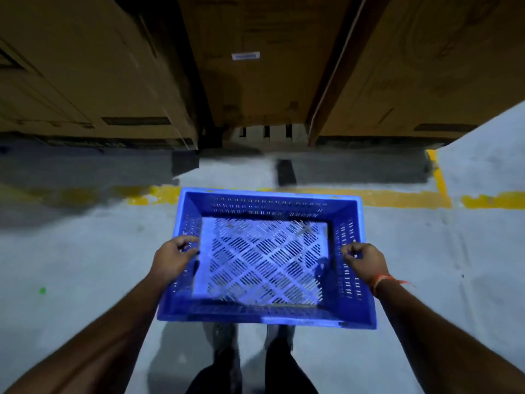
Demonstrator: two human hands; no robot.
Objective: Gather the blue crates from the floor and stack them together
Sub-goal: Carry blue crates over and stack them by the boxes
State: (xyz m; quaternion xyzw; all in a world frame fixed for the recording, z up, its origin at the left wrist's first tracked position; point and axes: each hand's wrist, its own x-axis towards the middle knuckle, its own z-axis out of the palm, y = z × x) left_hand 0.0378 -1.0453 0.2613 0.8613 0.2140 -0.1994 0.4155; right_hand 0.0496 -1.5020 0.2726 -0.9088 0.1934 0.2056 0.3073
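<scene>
One blue crate (267, 314) with slotted walls and a lattice bottom is held level in front of me, above the grey floor. My left hand (170, 258) grips its left rim, fingers curled over the edge. My right hand (365, 260) grips the right rim in the same way; an orange thread is tied round that wrist. The crate is empty. No other blue crate is in view.
Large brown cardboard boxes (91, 66) stand in a row straight ahead, with narrow dark gaps between them. A worn yellow line (397, 199) runs across the grey floor (71, 251) just beyond the crate. My shoes (224, 339) show below the crate.
</scene>
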